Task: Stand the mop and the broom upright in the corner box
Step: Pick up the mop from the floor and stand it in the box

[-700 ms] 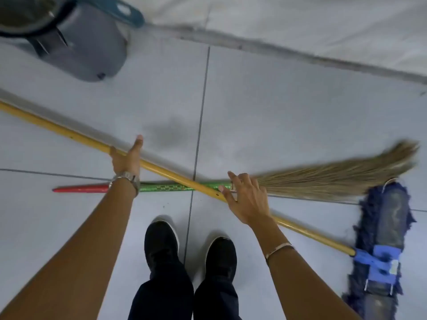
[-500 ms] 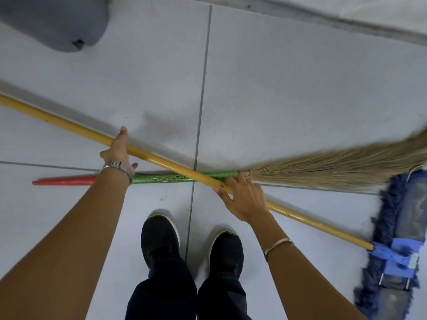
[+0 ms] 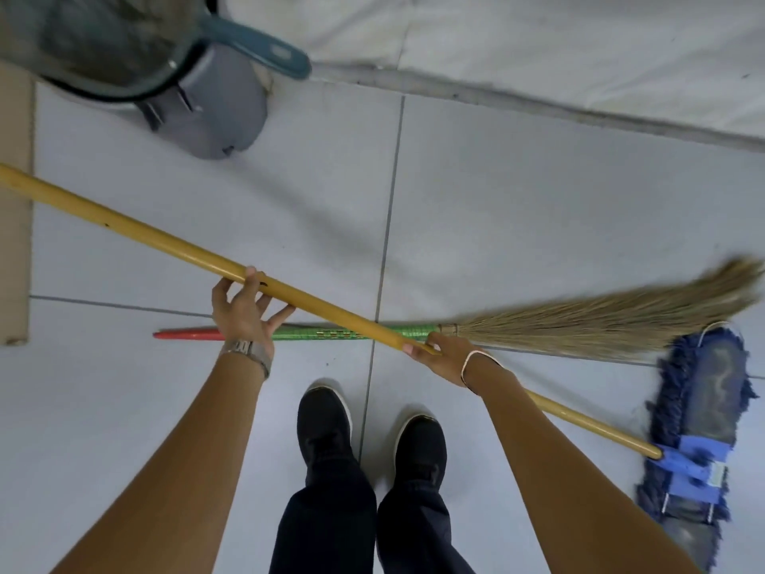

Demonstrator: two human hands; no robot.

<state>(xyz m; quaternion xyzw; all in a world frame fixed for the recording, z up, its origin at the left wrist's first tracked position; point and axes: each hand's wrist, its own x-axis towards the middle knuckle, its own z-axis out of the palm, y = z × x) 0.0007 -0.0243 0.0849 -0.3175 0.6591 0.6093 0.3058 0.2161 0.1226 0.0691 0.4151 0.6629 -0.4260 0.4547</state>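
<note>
The mop has a long yellow wooden handle [image 3: 136, 234] and a flat blue fringed head [image 3: 699, 432] at the right, resting on the floor. My left hand [image 3: 244, 312] grips the handle from below near its middle. My right hand [image 3: 443, 354] is closed around the handle further toward the head. The handle's left end is raised off the floor. The broom [image 3: 579, 325], with a green and red handle [image 3: 327, 334] and straw bristles, lies flat on the tiles beneath the mop handle. A cardboard box edge [image 3: 14, 209] shows at the far left.
A grey mop bucket [image 3: 207, 105] with a teal handled wringer [image 3: 256, 47] stands at the top left. A white wall and its grey skirting [image 3: 538, 101] run along the top. My two black shoes [image 3: 368, 441] stand on the pale floor tiles below the broom.
Both hands have closed on the mop handle and lifted it off the floor, left end higher. The broom stays flat on the tiles. The view has tilted up toward the bucket.
</note>
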